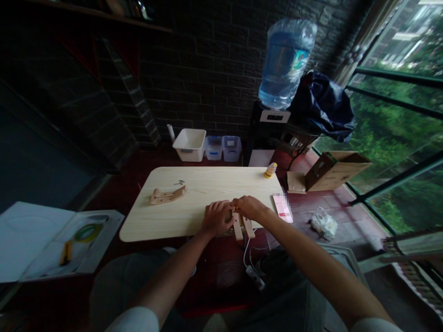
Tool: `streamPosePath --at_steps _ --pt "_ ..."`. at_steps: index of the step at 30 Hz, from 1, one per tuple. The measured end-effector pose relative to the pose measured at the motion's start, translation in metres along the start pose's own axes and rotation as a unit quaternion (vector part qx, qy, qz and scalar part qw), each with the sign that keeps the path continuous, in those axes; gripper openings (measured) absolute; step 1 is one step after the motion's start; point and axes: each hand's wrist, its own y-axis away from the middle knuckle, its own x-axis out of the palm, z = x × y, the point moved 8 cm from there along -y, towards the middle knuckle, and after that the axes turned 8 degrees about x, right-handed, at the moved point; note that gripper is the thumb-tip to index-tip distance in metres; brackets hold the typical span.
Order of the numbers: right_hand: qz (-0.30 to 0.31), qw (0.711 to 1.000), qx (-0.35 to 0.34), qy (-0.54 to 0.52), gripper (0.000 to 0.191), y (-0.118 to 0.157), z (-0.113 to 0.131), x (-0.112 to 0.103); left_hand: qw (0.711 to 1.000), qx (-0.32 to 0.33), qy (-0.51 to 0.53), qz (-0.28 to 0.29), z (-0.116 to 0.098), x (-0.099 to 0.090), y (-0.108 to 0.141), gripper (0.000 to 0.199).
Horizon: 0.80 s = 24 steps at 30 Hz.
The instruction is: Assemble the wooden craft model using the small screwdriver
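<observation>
At the table's near edge, a wooden assembly (pixel 237 228) with two light-coloured legs with dark holes juts out over the edge toward me. My left hand (pixel 218 217) is wrapped over its left side, holding it against the table. From the other side, my right hand (pixel 249 207) is closed in a pinch at its far end; the fingers hide whatever small thing they hold there. A second wooden assembly (pixel 168 196) lies on the left part of the table. Beyond it are several small dark metal pieces (pixel 180 182), perhaps screws.
On the pale table (pixel 207 180), a yellow-based bottle (pixel 270 170) stands at the far right corner and a pink-and-white sheet (pixel 283 207) lies at the right edge. A power strip (pixel 255 278) hangs below. An open case (pixel 100 240) sits left; a water dispenser (pixel 266 133) stands behind.
</observation>
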Motion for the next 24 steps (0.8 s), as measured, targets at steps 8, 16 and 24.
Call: streamPosePath --at_steps 8,16,24 --pt "0.004 0.999 0.036 -0.036 0.028 0.0014 -0.0071 -0.0022 1.0 0.011 -0.004 -0.006 -0.0002 -0.0005 -0.001 0.034" --pt "-0.007 1.0 -0.002 -0.004 0.029 0.0021 -0.0016 -0.006 1.0 0.009 -0.008 -0.01 -0.0004 -0.0003 -0.0001 0.033" --pt "0.006 0.999 -0.003 -0.033 0.026 -0.0039 -0.0062 -0.0017 1.0 0.0 0.0 -0.004 0.0045 0.0037 -0.001 0.036"
